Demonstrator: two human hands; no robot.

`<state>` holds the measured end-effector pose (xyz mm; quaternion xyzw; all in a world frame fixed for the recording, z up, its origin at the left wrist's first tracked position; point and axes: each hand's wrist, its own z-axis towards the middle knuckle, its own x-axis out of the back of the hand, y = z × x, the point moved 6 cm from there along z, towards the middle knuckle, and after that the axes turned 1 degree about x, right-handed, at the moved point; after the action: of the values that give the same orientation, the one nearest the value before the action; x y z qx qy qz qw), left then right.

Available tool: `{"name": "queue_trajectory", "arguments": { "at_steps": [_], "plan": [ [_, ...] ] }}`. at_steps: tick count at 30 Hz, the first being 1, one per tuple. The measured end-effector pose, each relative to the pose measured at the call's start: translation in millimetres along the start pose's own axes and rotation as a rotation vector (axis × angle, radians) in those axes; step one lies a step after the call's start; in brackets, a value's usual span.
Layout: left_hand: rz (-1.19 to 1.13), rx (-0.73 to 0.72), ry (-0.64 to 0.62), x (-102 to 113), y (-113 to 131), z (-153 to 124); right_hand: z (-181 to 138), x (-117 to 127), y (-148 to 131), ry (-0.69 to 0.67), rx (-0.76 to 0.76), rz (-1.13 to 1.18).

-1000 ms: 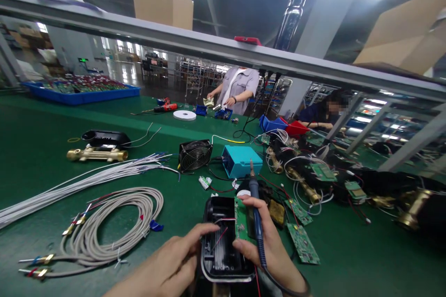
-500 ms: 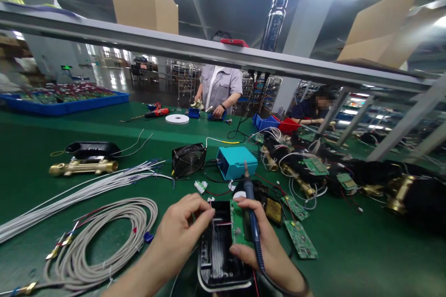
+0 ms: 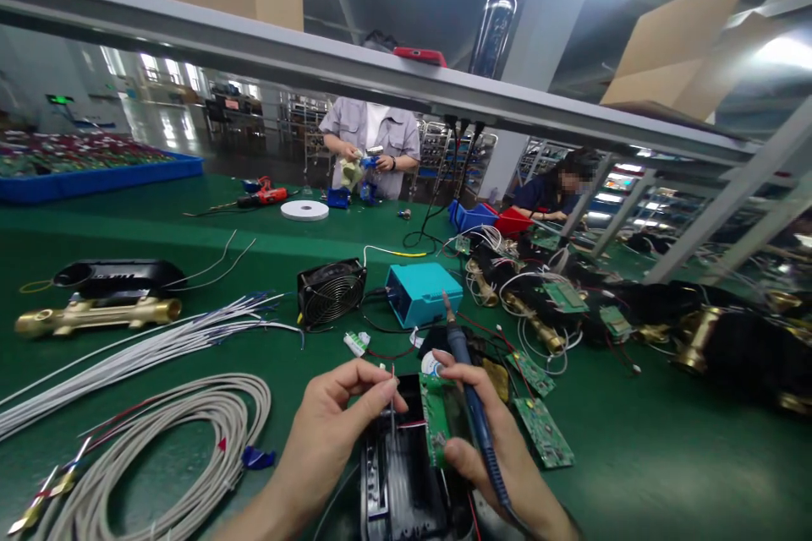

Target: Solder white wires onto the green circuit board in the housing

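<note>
My left hand (image 3: 330, 431) pinches a thin wire (image 3: 392, 406) and holds it up above an open black plastic housing (image 3: 403, 482) near the bench's front edge. My right hand (image 3: 491, 439) is closed on a blue-handled soldering iron (image 3: 466, 372), tip pointing up and away. The same hand steadies a green circuit board (image 3: 437, 418) standing on edge at the housing's right side. Red and white wires run inside the housing.
A coil of grey cable (image 3: 158, 456) and a bundle of white wires (image 3: 127, 351) lie left. Behind are a small fan (image 3: 330, 294), a teal soldering station (image 3: 422, 292) and a brass fitting (image 3: 95, 314). Boards and wired brass parts (image 3: 551, 330) crowd the right. Two people work across the green bench (image 3: 666, 456).
My left hand has lifted out of the housing, raising the thin wire in a pinch. The view has shifted right and slightly down. The standing person has raised their hands.
</note>
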<state>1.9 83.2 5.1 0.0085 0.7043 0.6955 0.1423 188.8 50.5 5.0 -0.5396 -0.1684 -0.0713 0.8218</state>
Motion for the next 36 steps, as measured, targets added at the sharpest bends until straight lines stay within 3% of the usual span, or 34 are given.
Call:
{"name": "queue_trajectory", "arguments": {
  "at_steps": [5, 9, 12, 16, 23, 27, 34, 36],
  "plan": [
    [0.135, -0.074, -0.030, -2.4, 4.8, -6.0, 10.9, 15.4, -23.6, 0.191, 0.083, -0.238],
    [0.201, -0.172, -0.050, -5.1, 6.3, -10.7, 22.8, -0.5, -61.2, 0.093, 0.237, -0.336],
    [0.213, -0.250, -0.042, -5.8, 6.8, -13.2, 28.2, -14.4, -71.2, 0.007, 0.237, -0.336],
    [0.238, -0.342, -0.036, -7.1, 7.6, -16.0, 27.4, -21.3, -67.1, -0.029, 0.198, -0.294],
    [0.165, -0.294, -0.048, -6.8, -0.7, -16.9, 25.0, -20.1, -60.6, -0.026, 0.182, -0.251],
    [0.179, -0.340, 0.010, -5.8, 0.2, -18.4, 24.6, -19.2, -60.6, -0.038, 0.203, -0.215],
    [0.224, -0.378, 0.094, -0.5, -0.7, -18.2, 11.3, 12.4, -43.9, 0.120, 0.178, -0.163],
    [0.273, -0.390, 0.087, -1.2, 0.1, -17.9, 4.7, 18.4, -33.8, 0.107, 0.143, -0.154]
  ]
}}
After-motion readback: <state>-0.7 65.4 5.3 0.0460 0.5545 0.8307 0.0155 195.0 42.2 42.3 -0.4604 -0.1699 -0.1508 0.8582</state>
